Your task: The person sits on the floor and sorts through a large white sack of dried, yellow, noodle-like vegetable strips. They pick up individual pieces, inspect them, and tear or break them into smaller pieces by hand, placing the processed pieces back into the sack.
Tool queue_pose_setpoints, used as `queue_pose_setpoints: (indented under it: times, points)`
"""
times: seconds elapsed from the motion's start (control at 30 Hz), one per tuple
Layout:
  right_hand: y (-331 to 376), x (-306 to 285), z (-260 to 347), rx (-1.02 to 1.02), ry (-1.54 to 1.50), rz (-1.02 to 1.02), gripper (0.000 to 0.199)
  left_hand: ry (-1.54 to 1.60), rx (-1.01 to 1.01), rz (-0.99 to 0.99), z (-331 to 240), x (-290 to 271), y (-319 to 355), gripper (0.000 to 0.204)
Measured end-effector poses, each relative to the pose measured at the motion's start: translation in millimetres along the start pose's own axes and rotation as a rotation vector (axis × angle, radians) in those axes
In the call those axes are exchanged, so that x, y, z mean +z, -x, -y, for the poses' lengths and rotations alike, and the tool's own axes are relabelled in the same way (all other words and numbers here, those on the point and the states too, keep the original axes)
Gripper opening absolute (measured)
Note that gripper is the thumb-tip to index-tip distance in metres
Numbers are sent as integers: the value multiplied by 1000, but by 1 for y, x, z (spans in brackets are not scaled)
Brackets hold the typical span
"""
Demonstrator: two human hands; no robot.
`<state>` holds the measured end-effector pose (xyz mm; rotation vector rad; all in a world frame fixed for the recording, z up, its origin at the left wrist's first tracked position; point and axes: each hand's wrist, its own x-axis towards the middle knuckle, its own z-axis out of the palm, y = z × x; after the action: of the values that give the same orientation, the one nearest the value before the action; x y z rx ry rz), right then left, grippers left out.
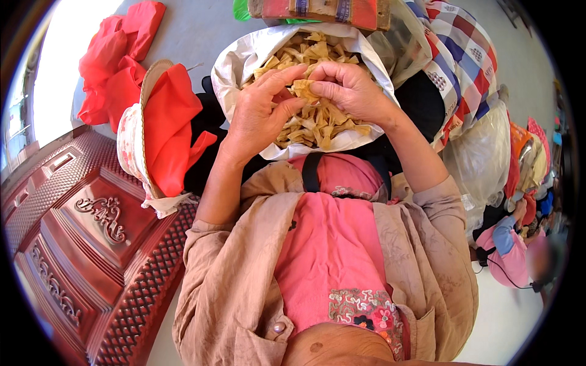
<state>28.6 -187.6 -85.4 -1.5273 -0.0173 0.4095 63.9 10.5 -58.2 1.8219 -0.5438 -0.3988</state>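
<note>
Between my two hands is a small tan, folded and pinched piece [304, 90], too crumpled for me to name its material. My right hand [351, 91] pinches it with thumb and forefinger from the right. From the left, my left hand [268, 100] curls round its edge, thumb below and fingertips above. Both hands are just over a white sack [235, 58] with its mouth rolled wide on my lap. Many similar tan, knotted-looking pieces [326, 122] fill the sack; my hands hide some of them.
Left of me are a straw-brimmed hat with red cloth [174, 122], more red cloth [113, 73] and a dark red embossed panel [91, 232]. A wooden block [317, 12] lies beyond the sack. To the right are a checked bag [467, 55], clear plastic [482, 158] and another person [510, 250].
</note>
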Motion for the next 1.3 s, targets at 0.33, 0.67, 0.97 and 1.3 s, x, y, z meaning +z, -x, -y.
queue_pose_setpoints:
  times: [0.33, 0.67, 0.97, 1.3]
  points:
    - [11, 0, 20, -332, 466, -54, 17, 37, -83, 18, -1, 0, -17, 9]
    - [33, -26, 11, -88, 278, -143, 15, 480, -216, -204, -3, -41, -17, 7]
    - [27, -10, 13, -43, 96, -51, 18, 478, -243, 41, -10, 3, -19, 9]
    - [29, 1, 25, -80, 226, -73, 17, -557, 355, -211, 7, 18, -19, 5]
